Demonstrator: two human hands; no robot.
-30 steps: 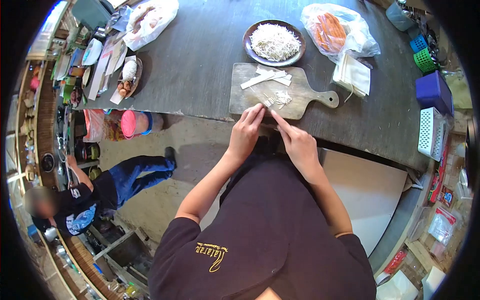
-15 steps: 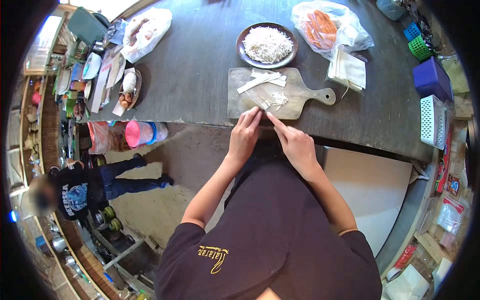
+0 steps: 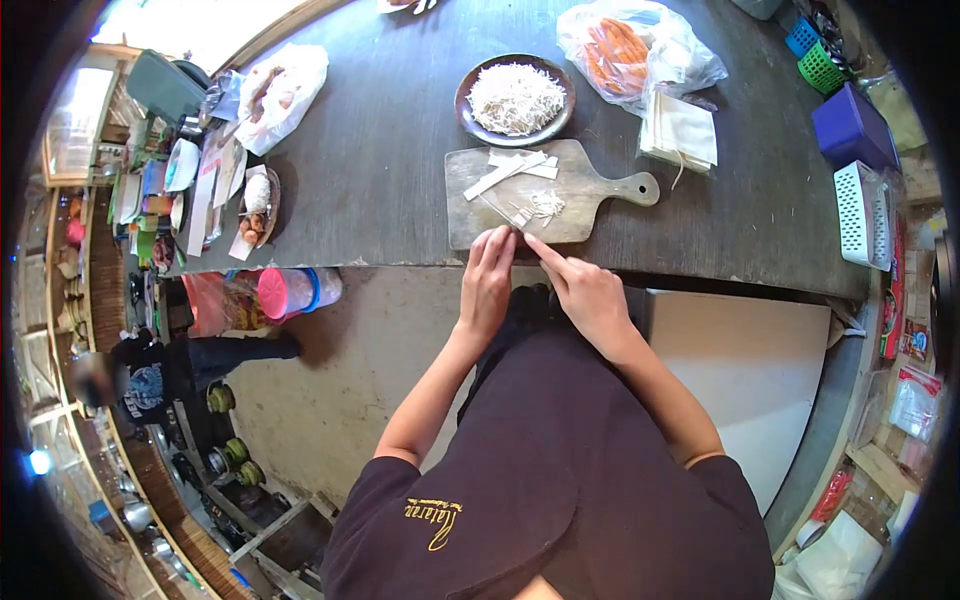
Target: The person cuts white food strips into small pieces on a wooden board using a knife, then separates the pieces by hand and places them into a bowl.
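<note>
A wooden cutting board (image 3: pixel 590 215) with a handle lies at the table's near edge. Flat white strips (image 3: pixel 505 176) rest across its upper part, and thin cut slivers (image 3: pixel 546 205) form a small pile lower down. My right hand (image 3: pixel 592 305) is closed on a knife (image 3: pixel 500 211), its index finger stretched forward and its thin blade slanting up-left over the board; the handle is mostly hidden. Beside it, my left hand (image 3: pixel 486 285) has its fingers pinched together at the board's near edge. What they hold is hidden. Beyond the board stands a brown-rimmed plate (image 3: pixel 463 108) heaped with white shreds (image 3: pixel 515 98).
A plastic bag of orange pieces (image 3: pixel 615 55) and a stack of pale wrappers (image 3: pixel 678 132) lie at the back right. Baskets (image 3: pixel 862 215) line the right end. Another bag (image 3: pixel 285 95) and an oval dish (image 3: pixel 258 205) are at left. A person (image 3: pixel 150 375) stands in the background.
The view has shifted slightly, so the table and board appear a little lower and further left. My hands stay together at the board's edge. The background person has moved leftward.
</note>
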